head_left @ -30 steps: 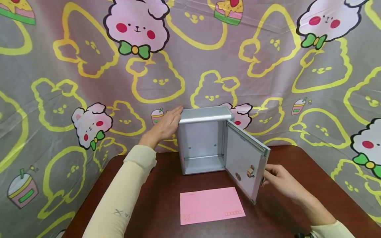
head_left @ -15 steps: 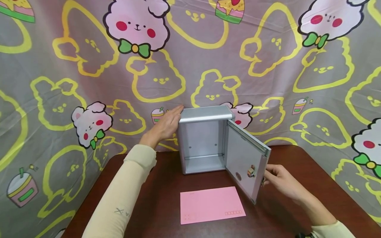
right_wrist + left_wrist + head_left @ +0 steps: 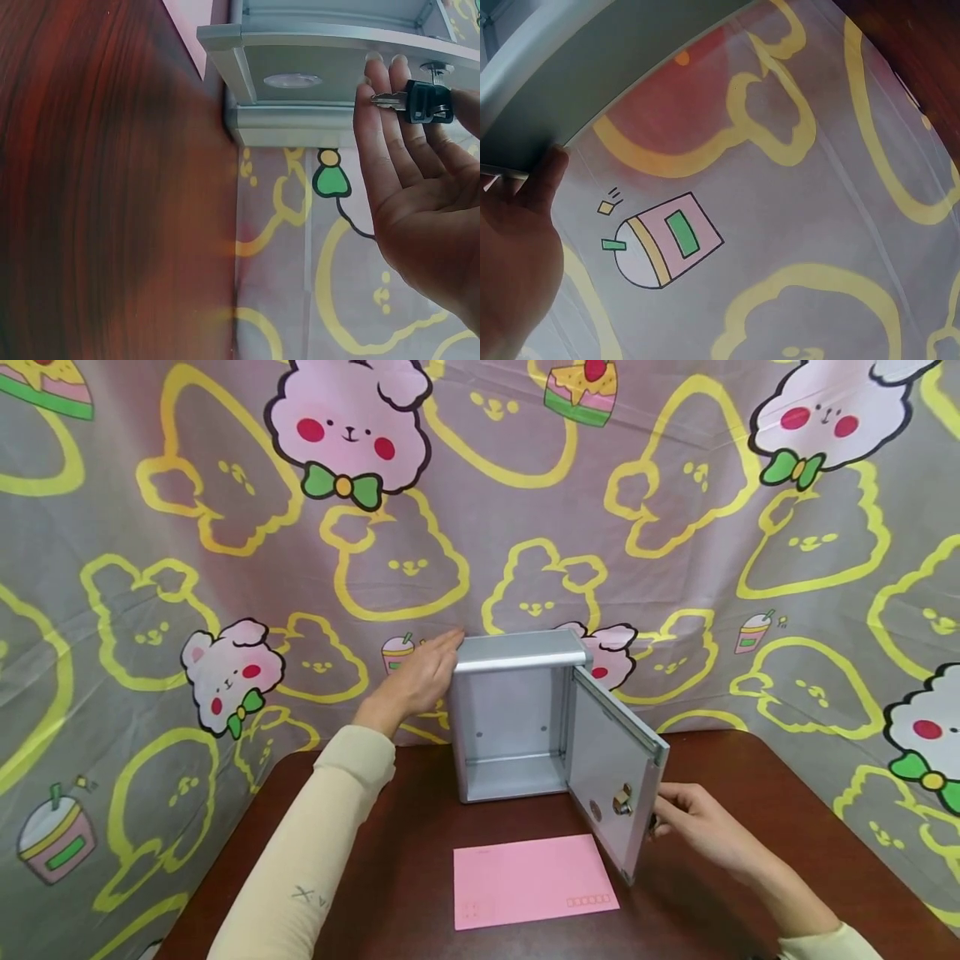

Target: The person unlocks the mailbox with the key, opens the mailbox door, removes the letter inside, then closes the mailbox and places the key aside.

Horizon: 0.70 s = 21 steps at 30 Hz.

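While its door [image 3: 609, 760] stands open at the right, the silver-grey metal box [image 3: 513, 714] sits upright on the tabletop [image 3: 405, 868] behind a pink envelope [image 3: 534, 883]. The left hand [image 3: 420, 678], fingers extended, rests on the box's upper corner; the right hand [image 3: 420, 176] pinches a black-headed key [image 3: 427, 103], clear only in the right wrist view; the head view alone shows a brass latch [image 3: 622, 799].

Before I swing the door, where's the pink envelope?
In the head view, the pink envelope lies on the table, in front of the open box, just left of the lower corner of the door.
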### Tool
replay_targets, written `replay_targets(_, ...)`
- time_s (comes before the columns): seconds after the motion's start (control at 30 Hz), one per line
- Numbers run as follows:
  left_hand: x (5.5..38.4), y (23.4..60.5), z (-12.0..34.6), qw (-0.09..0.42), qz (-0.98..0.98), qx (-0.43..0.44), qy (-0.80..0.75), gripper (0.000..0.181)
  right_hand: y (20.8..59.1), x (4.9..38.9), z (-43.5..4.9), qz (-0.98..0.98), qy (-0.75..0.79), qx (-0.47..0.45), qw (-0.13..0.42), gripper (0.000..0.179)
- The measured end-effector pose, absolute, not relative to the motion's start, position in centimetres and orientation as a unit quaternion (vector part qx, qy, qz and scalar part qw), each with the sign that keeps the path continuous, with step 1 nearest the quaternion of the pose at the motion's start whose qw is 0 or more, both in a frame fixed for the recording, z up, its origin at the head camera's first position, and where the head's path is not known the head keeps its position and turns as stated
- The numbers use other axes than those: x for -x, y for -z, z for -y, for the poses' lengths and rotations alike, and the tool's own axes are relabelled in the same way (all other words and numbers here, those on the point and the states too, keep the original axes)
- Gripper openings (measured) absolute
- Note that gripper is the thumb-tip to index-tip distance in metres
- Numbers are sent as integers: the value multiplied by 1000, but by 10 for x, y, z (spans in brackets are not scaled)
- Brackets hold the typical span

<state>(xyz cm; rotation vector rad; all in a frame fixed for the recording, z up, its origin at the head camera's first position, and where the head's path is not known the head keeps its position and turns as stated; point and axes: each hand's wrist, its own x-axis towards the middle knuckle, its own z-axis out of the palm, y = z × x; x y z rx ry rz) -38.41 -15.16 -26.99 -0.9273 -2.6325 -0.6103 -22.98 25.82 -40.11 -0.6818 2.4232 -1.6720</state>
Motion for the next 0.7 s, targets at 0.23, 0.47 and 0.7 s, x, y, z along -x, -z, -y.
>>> replay_targets(0.23,384,271,153,143,908,328,218,59,399,227,-252,-801,552,218,77,35)
replay_targets(0.47,383,272,153,141,910,322,220,60,400,227,-246,-786,557,257,80,31)
replay_targets(0.7,383,272,153,134,915,315,214,61,402,229,-234,-778,559,274,91,29)
